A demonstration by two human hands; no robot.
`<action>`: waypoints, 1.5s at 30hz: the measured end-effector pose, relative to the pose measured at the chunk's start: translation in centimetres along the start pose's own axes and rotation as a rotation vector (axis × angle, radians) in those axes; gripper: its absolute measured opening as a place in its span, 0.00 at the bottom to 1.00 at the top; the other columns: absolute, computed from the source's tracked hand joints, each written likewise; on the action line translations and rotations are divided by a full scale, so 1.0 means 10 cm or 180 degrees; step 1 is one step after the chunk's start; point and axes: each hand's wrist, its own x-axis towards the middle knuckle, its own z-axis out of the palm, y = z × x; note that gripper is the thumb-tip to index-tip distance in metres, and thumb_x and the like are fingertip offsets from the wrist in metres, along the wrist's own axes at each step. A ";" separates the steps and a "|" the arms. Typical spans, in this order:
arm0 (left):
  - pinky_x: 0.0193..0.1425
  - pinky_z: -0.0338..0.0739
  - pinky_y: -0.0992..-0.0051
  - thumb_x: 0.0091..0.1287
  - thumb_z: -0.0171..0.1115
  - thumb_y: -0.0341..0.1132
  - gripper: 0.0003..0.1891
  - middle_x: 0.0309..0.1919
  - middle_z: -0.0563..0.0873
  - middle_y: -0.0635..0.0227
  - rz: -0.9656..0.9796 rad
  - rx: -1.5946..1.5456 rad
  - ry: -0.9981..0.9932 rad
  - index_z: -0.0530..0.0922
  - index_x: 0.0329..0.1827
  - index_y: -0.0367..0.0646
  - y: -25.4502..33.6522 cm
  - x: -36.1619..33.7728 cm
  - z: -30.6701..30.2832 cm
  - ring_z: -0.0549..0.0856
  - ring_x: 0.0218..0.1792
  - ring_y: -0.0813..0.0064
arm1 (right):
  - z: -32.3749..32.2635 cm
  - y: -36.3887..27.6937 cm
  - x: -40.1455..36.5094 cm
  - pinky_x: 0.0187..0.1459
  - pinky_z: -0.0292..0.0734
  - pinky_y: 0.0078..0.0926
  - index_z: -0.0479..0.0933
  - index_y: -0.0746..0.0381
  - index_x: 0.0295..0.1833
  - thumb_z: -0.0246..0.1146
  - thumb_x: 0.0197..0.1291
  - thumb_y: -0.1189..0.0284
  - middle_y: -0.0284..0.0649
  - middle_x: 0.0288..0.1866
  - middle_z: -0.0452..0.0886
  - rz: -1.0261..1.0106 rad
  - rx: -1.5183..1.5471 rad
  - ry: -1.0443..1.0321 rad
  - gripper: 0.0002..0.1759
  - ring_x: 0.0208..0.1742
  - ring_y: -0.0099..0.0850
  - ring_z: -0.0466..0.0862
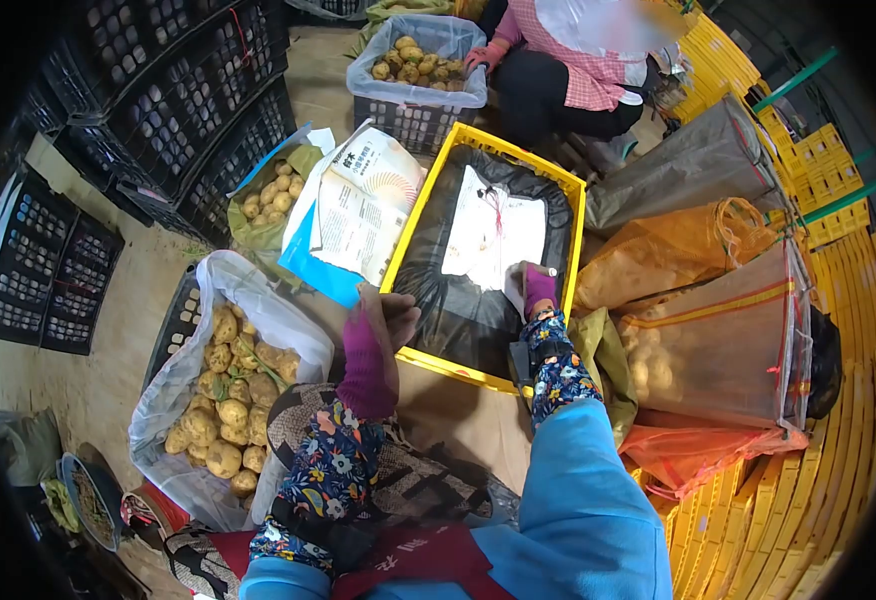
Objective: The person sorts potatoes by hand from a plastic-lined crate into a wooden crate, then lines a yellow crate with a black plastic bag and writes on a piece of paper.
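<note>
My right hand, in a purple glove or cuff, is closed at the lower right corner of a white sheet. A small white tip shows at its fingers; I cannot tell what it belongs to. The sheet, with reddish-dark strings across it, lies on black plastic film lining a yellow crate. Beside the crate's left corner, my left hand is held with fingers apart and nothing in it, its wrist in a purple cuff. Potatoes fill a white-lined crate left of my left forearm.
A printed paper sack lies left of the yellow crate, near a bag of potatoes. A person crouches beyond, a gloved hand at another potato crate. Black crates stand left; mesh sacks and stacked yellow crates stand right.
</note>
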 end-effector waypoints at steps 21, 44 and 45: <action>0.42 0.80 0.78 0.73 0.47 0.62 0.32 0.40 0.85 0.64 -0.0124 0.0035 -0.0080 0.78 0.47 0.36 0.02 0.01 0.01 0.86 0.39 0.74 | -0.04 0.32 0.47 0.33 0.75 0.30 0.83 0.64 0.37 0.64 0.54 0.59 0.39 0.31 0.85 0.0162 -0.0812 0.0705 0.18 0.29 0.31 0.83; 0.37 0.79 0.80 0.71 0.59 0.38 0.13 0.33 0.84 0.66 0.0825 0.0025 -0.0885 0.79 0.47 0.37 -0.40 0.30 -0.22 0.83 0.31 0.79 | -0.23 -0.28 -0.97 0.37 0.75 0.27 0.77 0.61 0.46 0.53 0.70 0.61 0.39 0.35 0.80 0.0162 0.2070 -0.0508 0.15 0.33 0.33 0.80; 0.38 0.79 0.81 0.70 0.60 0.35 0.11 0.34 0.85 0.67 0.1177 0.0290 -0.1008 0.79 0.49 0.37 -0.50 0.32 -0.21 0.83 0.32 0.80 | -0.22 -0.59 -1.34 0.35 0.74 0.25 0.76 0.62 0.46 0.49 0.72 0.62 0.39 0.35 0.80 0.0139 0.1923 -0.0774 0.15 0.33 0.32 0.80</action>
